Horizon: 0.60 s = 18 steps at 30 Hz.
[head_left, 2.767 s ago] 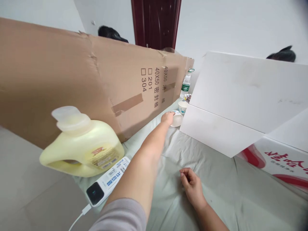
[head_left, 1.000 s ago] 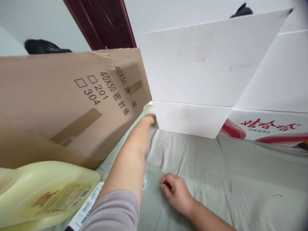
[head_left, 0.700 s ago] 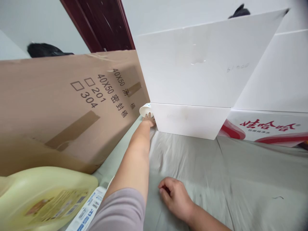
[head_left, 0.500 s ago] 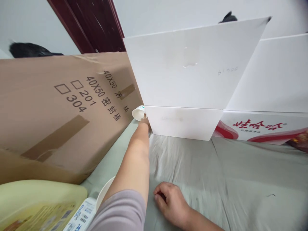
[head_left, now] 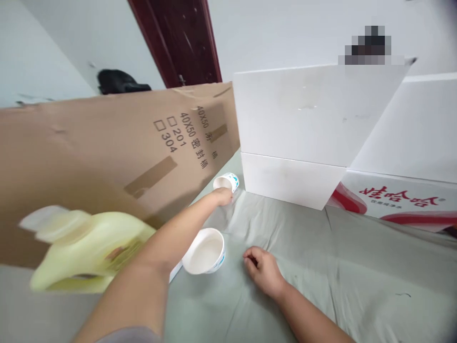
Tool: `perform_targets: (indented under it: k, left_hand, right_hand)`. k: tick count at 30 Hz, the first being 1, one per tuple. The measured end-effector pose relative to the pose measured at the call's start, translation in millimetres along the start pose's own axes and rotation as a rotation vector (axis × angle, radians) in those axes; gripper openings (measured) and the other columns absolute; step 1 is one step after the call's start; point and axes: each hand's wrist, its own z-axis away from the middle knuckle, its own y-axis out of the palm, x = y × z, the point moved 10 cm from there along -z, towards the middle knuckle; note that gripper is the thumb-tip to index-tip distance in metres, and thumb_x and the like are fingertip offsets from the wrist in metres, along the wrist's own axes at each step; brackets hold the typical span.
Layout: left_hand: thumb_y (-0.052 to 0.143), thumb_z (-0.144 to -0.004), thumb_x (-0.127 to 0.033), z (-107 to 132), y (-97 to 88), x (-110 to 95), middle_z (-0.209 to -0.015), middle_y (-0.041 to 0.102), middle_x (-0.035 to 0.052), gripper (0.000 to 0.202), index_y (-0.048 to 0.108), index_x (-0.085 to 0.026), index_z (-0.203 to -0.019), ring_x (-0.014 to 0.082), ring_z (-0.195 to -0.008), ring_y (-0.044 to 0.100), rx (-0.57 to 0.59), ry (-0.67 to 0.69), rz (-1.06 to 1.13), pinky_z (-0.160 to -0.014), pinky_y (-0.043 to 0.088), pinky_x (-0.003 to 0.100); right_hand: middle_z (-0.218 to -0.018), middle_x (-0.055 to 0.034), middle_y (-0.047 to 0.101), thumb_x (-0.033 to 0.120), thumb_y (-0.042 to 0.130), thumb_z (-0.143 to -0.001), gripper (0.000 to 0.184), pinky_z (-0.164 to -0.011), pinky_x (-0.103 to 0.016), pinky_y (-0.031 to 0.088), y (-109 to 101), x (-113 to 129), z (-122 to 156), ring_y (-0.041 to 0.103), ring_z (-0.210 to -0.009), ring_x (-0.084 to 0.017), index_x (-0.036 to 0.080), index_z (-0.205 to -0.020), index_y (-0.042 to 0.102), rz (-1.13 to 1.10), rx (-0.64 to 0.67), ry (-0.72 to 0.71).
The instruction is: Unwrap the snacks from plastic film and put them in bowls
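My left hand [head_left: 223, 196] reaches far forward over the grey-green cloth [head_left: 321, 267] and is closed on a white paper cup with blue print [head_left: 226, 181], which is tilted with its mouth facing left. The cup hangs just in front of the gap between the cardboard box and the white box. A second white paper cup [head_left: 204, 250] stands upright and looks empty, right beside my left forearm. My right hand [head_left: 263, 272] rests on the cloth just right of that cup, fingers curled in, with nothing visible in it.
A long brown cardboard box [head_left: 107, 157] walls off the left. White boards [head_left: 303, 124] and a white box with red print [head_left: 400, 200] stand at the back right. A blurred yellow detergent jug [head_left: 89, 247] lies at the near left. Another person's dark hair [head_left: 121, 82] shows behind the cardboard.
My left hand has pulled the paper cup back from the corner of the white box towards me. The view swung, bringing the upright cup and the jug's cap into sight. My right hand stayed put.
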Motion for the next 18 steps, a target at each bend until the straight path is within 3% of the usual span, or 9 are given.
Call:
perform_targets:
  k: [3, 5, 7, 10, 12, 14, 18]
  left_hand:
    - [0.056, -0.093, -0.028, 59, -18.6, -5, -0.11, 0.065, 0.0075, 0.018, 0.065, -0.018, -0.105, 0.0214, -0.102, 0.062, -0.13, -0.004, 0.035, -0.09, 0.052, 0.039]
    - [0.048, -0.094, -0.02, 97, -35.1, -15, -0.109, 0.065, 0.0069, 0.019, 0.065, -0.021, -0.1, 0.0217, -0.107, 0.061, -0.27, -0.001, 0.069, -0.095, 0.048, 0.036]
    - [0.041, -0.093, -0.014, 135, -49.1, -36, -0.114, 0.064, 0.0059, 0.027, 0.063, -0.022, -0.108, 0.02, -0.109, 0.059, -0.427, 0.06, 0.13, -0.096, 0.046, 0.033]
    - [0.038, -0.09, -0.01, 198, -63.5, -84, -0.102, 0.066, 0.0068, 0.035, 0.059, -0.021, -0.116, 0.0211, -0.095, 0.062, -0.731, 0.304, 0.279, -0.086, 0.049, 0.035]
    - [0.039, -0.09, -0.013, 231, -55.3, -109, -0.093, 0.066, 0.0081, 0.04, 0.053, -0.02, -0.127, 0.0238, -0.086, 0.062, -0.831, 0.371, 0.306, -0.079, 0.049, 0.039]
    - [0.039, -0.088, -0.012, 252, -37.6, -130, -0.087, 0.067, 0.0076, 0.047, 0.049, -0.024, -0.132, 0.0249, -0.082, 0.061, -0.853, 0.417, 0.34, -0.076, 0.048, 0.042]
    - [0.044, -0.082, -0.008, 266, 8.5, -145, -0.085, 0.068, 0.0072, 0.051, 0.058, -0.034, -0.123, 0.0264, -0.084, 0.061, -0.814, 0.392, 0.444, -0.079, 0.047, 0.048]
  right_hand:
    - [-0.074, 0.0004, 0.066, 0.023, 0.053, -0.081, 0.013, -0.066, -0.025, 0.042, -1, -6, -3, 0.058, -0.068, -0.014, 0.021, -0.086, 0.065, -0.07, -0.045, -0.001]
    - [-0.071, 0.0004, 0.064, 0.029, 0.056, -0.08, 0.013, -0.065, -0.025, 0.042, -4, -12, -4, 0.057, -0.066, -0.014, 0.021, -0.085, 0.065, -0.162, -0.088, 0.008]
    - [-0.07, 0.0003, 0.063, 0.037, 0.056, -0.082, 0.019, -0.063, -0.026, 0.042, -6, -16, -5, 0.056, -0.064, -0.014, 0.02, -0.084, 0.064, -0.228, -0.124, 0.02]
    - [-0.07, -0.0003, 0.061, 0.051, 0.045, -0.088, 0.037, -0.06, -0.027, 0.044, -13, -20, -8, 0.054, -0.061, -0.014, 0.018, -0.092, 0.062, -0.278, -0.192, 0.053]
    - [-0.07, -0.0012, 0.062, 0.058, 0.038, -0.089, 0.046, -0.057, -0.028, 0.045, -23, -22, -11, 0.054, -0.059, -0.015, 0.017, -0.094, 0.06, -0.327, -0.241, 0.088]
    - [-0.072, -0.0038, 0.064, 0.062, 0.035, -0.089, 0.052, -0.056, -0.03, 0.048, -38, -24, -14, 0.058, -0.062, -0.017, 0.017, -0.091, 0.061, -0.373, -0.28, 0.127]
    - [-0.074, -0.0096, 0.067, 0.07, 0.032, -0.085, 0.06, -0.061, -0.035, 0.052, -85, -35, -7, 0.065, -0.071, -0.023, 0.018, -0.082, 0.061, -0.427, -0.376, 0.233]
